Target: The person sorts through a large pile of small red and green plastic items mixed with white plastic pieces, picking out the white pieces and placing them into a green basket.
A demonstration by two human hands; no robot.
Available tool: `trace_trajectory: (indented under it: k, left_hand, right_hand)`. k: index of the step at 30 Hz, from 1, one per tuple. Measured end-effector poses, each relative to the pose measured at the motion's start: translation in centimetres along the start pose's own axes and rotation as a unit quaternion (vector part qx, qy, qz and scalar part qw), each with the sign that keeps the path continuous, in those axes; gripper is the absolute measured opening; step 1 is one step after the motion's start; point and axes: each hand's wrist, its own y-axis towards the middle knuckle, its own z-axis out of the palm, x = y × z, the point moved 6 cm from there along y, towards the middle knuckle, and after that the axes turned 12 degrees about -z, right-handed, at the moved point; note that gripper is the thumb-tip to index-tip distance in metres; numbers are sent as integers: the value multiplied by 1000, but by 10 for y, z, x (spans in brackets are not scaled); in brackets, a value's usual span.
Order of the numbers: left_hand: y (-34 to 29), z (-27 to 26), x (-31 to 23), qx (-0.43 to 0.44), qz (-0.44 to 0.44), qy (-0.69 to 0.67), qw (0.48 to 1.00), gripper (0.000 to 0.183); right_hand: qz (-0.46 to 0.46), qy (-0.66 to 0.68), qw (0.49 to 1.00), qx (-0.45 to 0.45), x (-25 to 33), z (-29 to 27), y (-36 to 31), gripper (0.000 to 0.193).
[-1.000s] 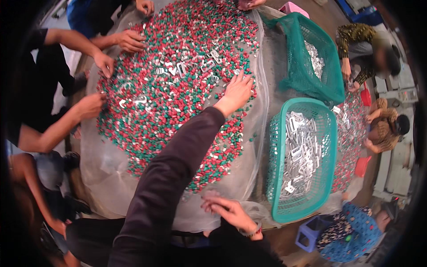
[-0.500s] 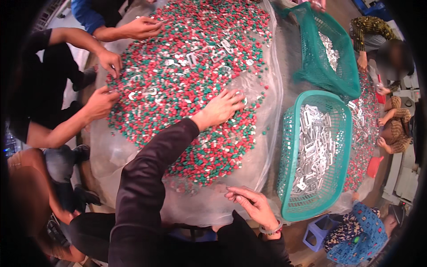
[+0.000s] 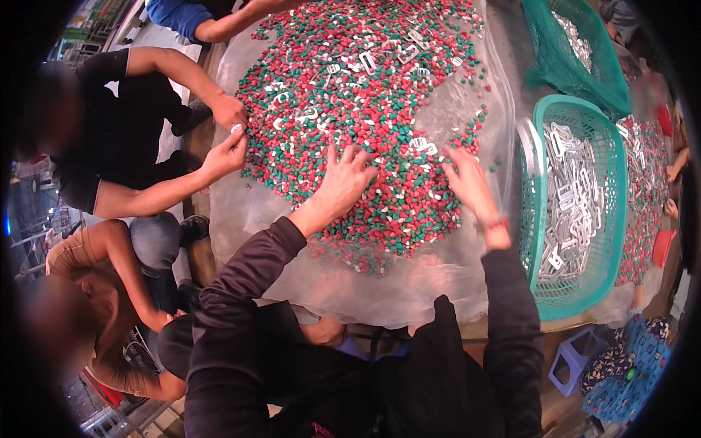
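A wide heap of small red, green and white pieces (image 3: pixel 394 212) covers the table before me. My left hand (image 3: pixel 342 186) rests on the heap with its fingers bent and apart. At the heap's right side, my right hand (image 3: pixel 469 181) has its fingers apart, the tips by the pieces. Between the hands, nearer the right, lies a small group of flat white-silver slotted buckles (image 3: pixel 423 146). More buckles are scattered farther off, among them a long one (image 3: pixel 367 62). I make out nothing held in either hand.
A green plastic basket (image 3: pixel 613 226) with silver buckles (image 3: pixel 569 212) stands to the right, a netted green basket (image 3: pixel 613 91) behind it. Clear sheeting (image 3: pixel 456 274) lies under the heap. Co-workers sit at left, one pinching a small white piece (image 3: pixel 236 129). A purple stool (image 3: pixel 573 361) is lower right.
My right hand has moved from near the table's front edge forward onto the heap's right side. My left hand has drawn back to the left. The whole view has shifted.
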Motion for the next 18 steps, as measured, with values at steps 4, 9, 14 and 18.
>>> trace_trajectory:
  k: [4, 9, 14, 18]
  left_hand:
    - [32, -19, 30, -45, -83, -140, 986, 19]
    - [94, -5, -14, -101, -38, -288, 951, 21]
    - [112, 14, -31, -78, -29, -303, 949, 20]
    - [102, 0, -72, 4, -56, -382, 923, 22]
  right_hand:
    - [-31, -156, 987, 29, -11, 43, 44, 52]
    - [0, -177, 983, 49, 3, 60, 13, 23]
    - [-48, -115, 988, -87, 49, 56, 2, 13]
    - [104, 74, 972, -198, 21, 36, -30, 15]
